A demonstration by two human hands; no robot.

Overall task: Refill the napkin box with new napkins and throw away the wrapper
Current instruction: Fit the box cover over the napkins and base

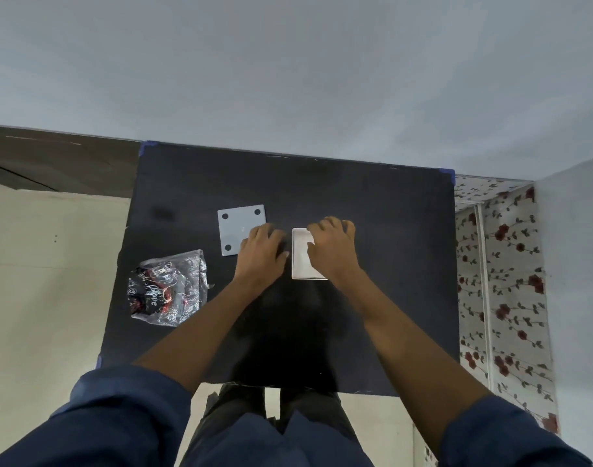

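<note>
A white napkin box (pixel 301 256) lies open on the black table (pixel 372 264), white napkins filling it. My right hand (pixel 332 251) rests on its right half, fingers curled over the far edge, pressing on the napkins. My left hand (pixel 263 251) lies just left of the box, fingers bent against its side. The box's grey square lid (pixel 237 227), with dark round feet at its corners, lies flat to the left, its near right corner under my left hand. A crumpled clear wrapper (pixel 168 288) with black and red print sits at the table's left side.
A grey wall stands right behind the table's far edge. Cream floor shows to the left. A rose-patterned surface (pixel 504 281) runs along the right side. My legs are at the near edge.
</note>
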